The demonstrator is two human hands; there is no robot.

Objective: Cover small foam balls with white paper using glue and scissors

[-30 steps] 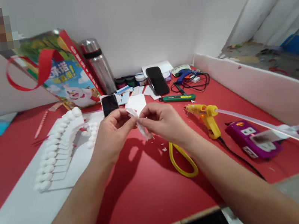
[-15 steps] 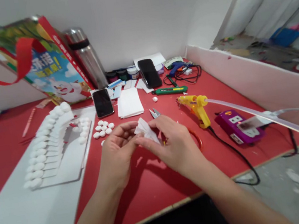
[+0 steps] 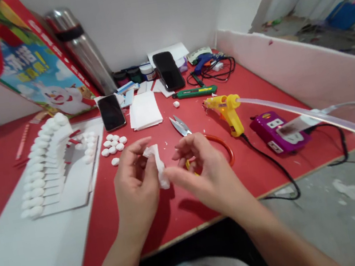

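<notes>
A crumpled piece of white paper [image 3: 161, 169] is pinched between the thumb and fingers of my left hand [image 3: 137, 179]. Close to its right side, my right hand [image 3: 207, 171] has its thumb and fingers apart with nothing between them. Scissors [image 3: 180, 125] with orange handles lie partly under my right hand. Several white balls [image 3: 113, 150] rest on the red table beyond my left hand. To the left, a white stepped model [image 3: 52, 171] edged with white balls stands on a white board [image 3: 38, 254].
A yellow glue gun [image 3: 231, 117] and a purple power socket [image 3: 278, 132] with cables lie on the right. At the back are two phones [image 3: 111, 112], stacked white paper [image 3: 144, 110], a green cutter [image 3: 196, 92], paint jars, a steel flask [image 3: 83, 49] and a picture bag [image 3: 50, 76].
My right hand has let go of the white paper and moved slightly away, its fingers opening. The paper, now narrower and more upright, stays in my left hand. The view has tilted down.
</notes>
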